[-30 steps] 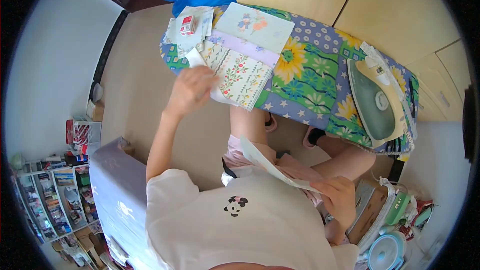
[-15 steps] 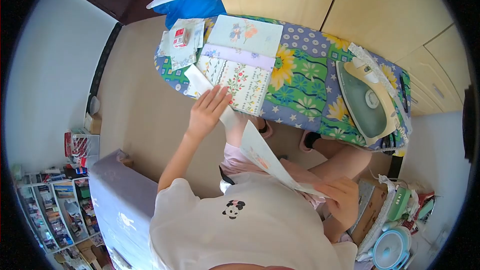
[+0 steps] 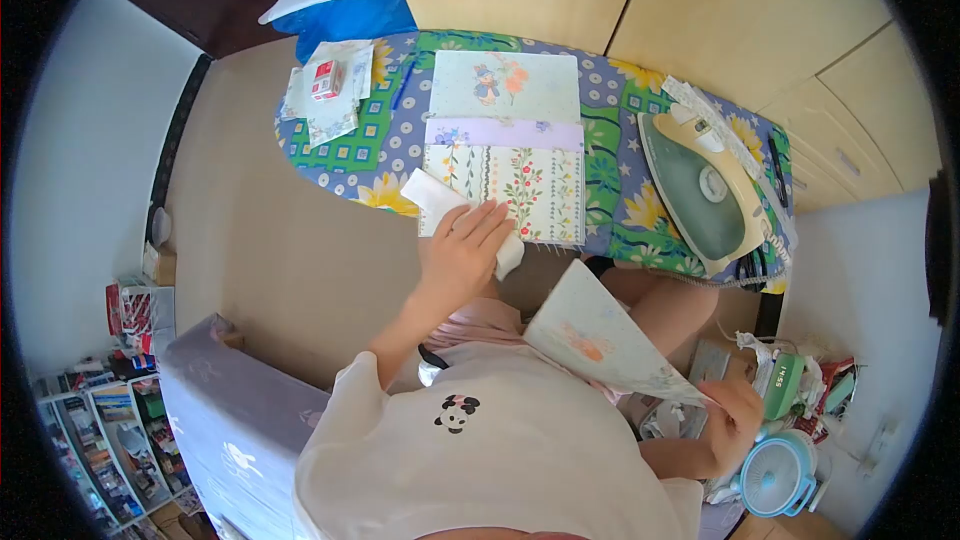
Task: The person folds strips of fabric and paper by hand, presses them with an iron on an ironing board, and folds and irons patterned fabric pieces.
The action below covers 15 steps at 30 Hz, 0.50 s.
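My left hand [image 3: 465,248] lies flat with fingers stretched over a white fabric strip [image 3: 432,195] at the near left corner of a sewn fabric panel. That panel has a pale part with a printed animal figure [image 3: 487,88], a lilac band [image 3: 505,133] and a floral striped part [image 3: 500,175]. Down at the right, my right hand [image 3: 735,408] pinches the corner of a pale printed fabric piece [image 3: 590,325], which hangs slanting over my lap. The underside of the white strip is hidden by my left hand.
The panel lies on a patterned ironing board [image 3: 600,140]. An iron [image 3: 700,190] rests at its right end. Folded cloths [image 3: 335,120] with a small red-and-white box [image 3: 326,80] lie at the left, near a blue pen [image 3: 403,86]. A small fan [image 3: 777,475] stands lower right.
The panel now sits straighter before me. My left hand has shifted right and down along with the white strip. My right hand has moved right, drawing the printed fabric piece with it.
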Tool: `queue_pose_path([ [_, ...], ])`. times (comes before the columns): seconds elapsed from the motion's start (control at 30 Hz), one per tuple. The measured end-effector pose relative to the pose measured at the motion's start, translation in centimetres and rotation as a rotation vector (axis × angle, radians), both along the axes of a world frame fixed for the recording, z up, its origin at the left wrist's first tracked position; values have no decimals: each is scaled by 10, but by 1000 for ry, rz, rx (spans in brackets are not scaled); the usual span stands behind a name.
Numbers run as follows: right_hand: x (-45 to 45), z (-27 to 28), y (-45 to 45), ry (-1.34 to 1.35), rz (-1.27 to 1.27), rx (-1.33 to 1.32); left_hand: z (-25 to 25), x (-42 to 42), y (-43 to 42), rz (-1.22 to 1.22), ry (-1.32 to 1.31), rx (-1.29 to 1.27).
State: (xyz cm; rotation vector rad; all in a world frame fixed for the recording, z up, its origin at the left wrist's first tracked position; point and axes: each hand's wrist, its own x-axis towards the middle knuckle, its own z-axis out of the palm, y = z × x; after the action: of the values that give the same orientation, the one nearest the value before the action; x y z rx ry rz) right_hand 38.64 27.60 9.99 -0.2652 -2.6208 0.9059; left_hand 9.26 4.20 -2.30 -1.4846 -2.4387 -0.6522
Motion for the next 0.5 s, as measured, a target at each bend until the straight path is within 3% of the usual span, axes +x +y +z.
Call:
queue_pose_path([
  [0.13, 5, 12, 5, -15, -70, 73, 22, -23, -6, -55, -292, 134],
  [0.2, 4, 13, 4, -17, -63, 80, 36, -33, -6, 124, -667, 224],
  [0.33, -2, 9, 3, -19, -45, 68, 71, -47, 3, 230, -628, 440],
  [0.4, -1, 6, 2, -19, -41, 55, 72, -53, 10, 338, -178, 592],
  [0.5, 1, 6, 1, -16, -48, 41, 51, -49, 24, 283, -72, 515],
])
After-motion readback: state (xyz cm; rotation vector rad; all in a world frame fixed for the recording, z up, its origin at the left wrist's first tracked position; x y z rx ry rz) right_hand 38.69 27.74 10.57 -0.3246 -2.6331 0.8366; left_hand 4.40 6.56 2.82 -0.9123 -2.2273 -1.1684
